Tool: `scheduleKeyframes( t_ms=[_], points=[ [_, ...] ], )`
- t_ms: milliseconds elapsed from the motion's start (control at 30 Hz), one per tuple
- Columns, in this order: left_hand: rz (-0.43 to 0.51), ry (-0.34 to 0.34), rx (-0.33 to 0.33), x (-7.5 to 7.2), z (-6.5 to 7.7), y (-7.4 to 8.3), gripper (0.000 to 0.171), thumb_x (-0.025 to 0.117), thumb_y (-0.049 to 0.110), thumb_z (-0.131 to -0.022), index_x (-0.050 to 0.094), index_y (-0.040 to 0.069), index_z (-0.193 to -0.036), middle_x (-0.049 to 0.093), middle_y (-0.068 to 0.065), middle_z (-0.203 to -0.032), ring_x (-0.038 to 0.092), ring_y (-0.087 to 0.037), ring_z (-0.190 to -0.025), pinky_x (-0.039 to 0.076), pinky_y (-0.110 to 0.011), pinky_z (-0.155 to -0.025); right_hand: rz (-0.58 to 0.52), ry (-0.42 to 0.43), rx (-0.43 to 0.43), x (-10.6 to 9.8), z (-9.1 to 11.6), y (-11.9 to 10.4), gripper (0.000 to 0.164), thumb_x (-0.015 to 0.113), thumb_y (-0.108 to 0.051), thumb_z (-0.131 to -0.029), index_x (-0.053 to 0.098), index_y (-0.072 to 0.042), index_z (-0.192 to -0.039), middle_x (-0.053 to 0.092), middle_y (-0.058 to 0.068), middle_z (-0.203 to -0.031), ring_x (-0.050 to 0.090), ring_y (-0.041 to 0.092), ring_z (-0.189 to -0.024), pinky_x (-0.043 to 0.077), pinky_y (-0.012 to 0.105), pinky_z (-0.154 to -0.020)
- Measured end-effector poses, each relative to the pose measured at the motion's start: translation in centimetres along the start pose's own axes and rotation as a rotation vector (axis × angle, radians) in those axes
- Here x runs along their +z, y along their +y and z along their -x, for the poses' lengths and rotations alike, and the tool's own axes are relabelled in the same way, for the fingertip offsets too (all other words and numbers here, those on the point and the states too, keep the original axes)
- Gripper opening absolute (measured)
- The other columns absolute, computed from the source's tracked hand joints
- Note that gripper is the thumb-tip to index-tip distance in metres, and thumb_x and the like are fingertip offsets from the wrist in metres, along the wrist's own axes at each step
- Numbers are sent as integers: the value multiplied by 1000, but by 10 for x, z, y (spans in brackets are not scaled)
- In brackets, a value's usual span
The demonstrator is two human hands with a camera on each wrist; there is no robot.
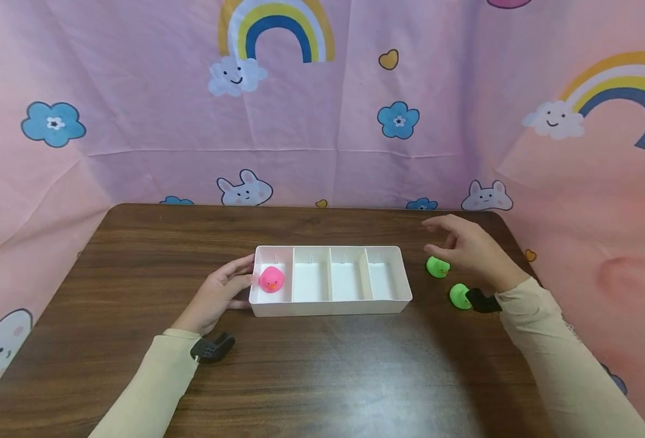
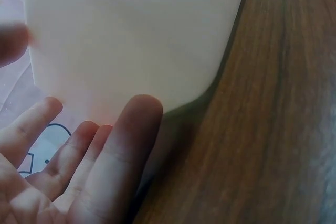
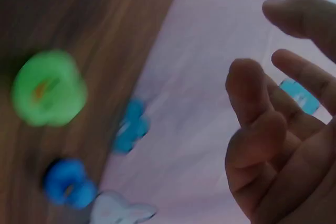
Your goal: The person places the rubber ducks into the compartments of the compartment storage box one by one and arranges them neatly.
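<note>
A white plastic tray [image 1: 330,308] with a row of compartments lies on the table. In its leftmost compartment sits a small pink toy duck [image 1: 272,279]. My left hand [image 1: 213,298] is at the tray's left end, its extended fingertips against the end wall [image 2: 131,40]. Over the table's right side hovers my right hand [image 1: 478,255], fingers loosely bent and holding nothing. Close below it is a green toy duck [image 1: 438,267]; a second green duck [image 1: 460,296] sits nearer, by the wrist. A blue toy duck [image 3: 69,183] shows in the right wrist view, hidden in the head view.
The brown wooden table [image 1: 300,371] ends at a pink cloth backdrop [image 1: 311,121] printed with rainbows, flowers and rabbits, which also rises along both sides. A black wrist strap [image 1: 213,348] is on the left sleeve, another [image 1: 483,300] on the right.
</note>
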State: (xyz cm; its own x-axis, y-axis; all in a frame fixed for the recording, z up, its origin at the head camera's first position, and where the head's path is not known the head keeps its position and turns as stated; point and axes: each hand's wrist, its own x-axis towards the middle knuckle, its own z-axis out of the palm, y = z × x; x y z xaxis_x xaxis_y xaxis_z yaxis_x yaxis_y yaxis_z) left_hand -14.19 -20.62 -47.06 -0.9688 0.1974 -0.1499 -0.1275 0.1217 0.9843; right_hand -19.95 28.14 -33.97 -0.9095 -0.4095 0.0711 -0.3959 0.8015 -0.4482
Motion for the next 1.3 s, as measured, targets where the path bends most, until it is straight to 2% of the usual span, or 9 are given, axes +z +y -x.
scheduleKeyframes(
  t_ms=[133, 300, 433, 533, 767, 967, 1100, 1233, 1300],
  points=[
    [5, 3, -4, 0, 0, -1, 58, 61, 30, -105, 43, 16, -158, 44, -17, -158, 56, -38, -131, 63, -42, -86, 1, -29, 67, -2, 15, 27, 47, 75, -25, -96, 61, -11, -139, 66, 8, -120, 56, 19, -72, 49, 31, -59],
    [6, 5, 4, 1, 1, -1, 57, 61, 30, -105, 43, 16, -158, 44, -17, -159, 55, -40, -132, 63, -42, -85, -18, -102, 119, -1, 29, 50, 49, 76, -27, -95, 60, -13, -139, 68, 12, -104, 55, 18, -66, 49, 30, -55],
    [4, 7, 4, 1, 2, 0, 58, 61, 31, -105, 43, 16, -158, 43, -17, -159, 55, -41, -132, 63, -42, -86, -52, -142, 116, 2, 35, 63, 48, 78, -22, -93, 61, -12, -137, 71, 17, -109, 55, 16, -63, 48, 30, -52],
    [-5, 12, 0, 1, 2, 0, 58, 62, 32, -105, 43, 16, -158, 43, -17, -159, 55, -41, -132, 63, -42, -86, -53, -141, 73, 6, 36, 69, 48, 80, -16, -91, 62, -6, -135, 68, 19, -125, 56, 14, -64, 48, 28, -53],
    [-9, 16, -6, 1, 1, -1, 60, 63, 34, -104, 43, 16, -158, 43, -16, -159, 55, -42, -132, 63, -43, -86, -94, -152, 56, 15, 35, 72, 45, 78, -15, -93, 63, -4, -134, 69, 15, -122, 57, 13, -66, 50, 28, -56],
    [-8, 13, 0, 1, 0, -3, 59, 62, 33, -104, 43, 17, -157, 44, -16, -158, 59, -40, -129, 63, -43, -85, -61, -125, 29, 21, 33, 73, 42, 79, -12, -92, 66, -2, -130, 70, 15, -119, 55, 13, -65, 49, 27, -56],
    [-3, 13, 1, 1, -1, -2, 60, 63, 35, -104, 44, 18, -157, 44, -15, -159, 58, -40, -130, 63, -43, -85, -11, -109, 22, 25, 31, 73, 40, 80, -12, -91, 67, 0, -128, 72, 13, -116, 64, 21, -80, 54, 34, -69],
    [-5, 10, 7, 0, -1, -2, 60, 63, 35, -104, 43, 18, -158, 45, -15, -158, 59, -39, -129, 63, -43, -85, 31, -115, 18, 29, 28, 74, 38, 79, -15, -93, 68, 1, -125, 73, 12, -113, 68, 30, -102, 56, 49, -86],
    [-1, 8, 11, 1, -1, -2, 60, 64, 34, -104, 43, 17, -157, 45, -16, -158, 60, -39, -128, 63, -44, -85, 37, -120, 25, 31, 27, 74, 36, 78, -16, -93, 69, 1, -124, 73, 12, -113, 68, 33, -103, 56, 54, -89]
  ],
)
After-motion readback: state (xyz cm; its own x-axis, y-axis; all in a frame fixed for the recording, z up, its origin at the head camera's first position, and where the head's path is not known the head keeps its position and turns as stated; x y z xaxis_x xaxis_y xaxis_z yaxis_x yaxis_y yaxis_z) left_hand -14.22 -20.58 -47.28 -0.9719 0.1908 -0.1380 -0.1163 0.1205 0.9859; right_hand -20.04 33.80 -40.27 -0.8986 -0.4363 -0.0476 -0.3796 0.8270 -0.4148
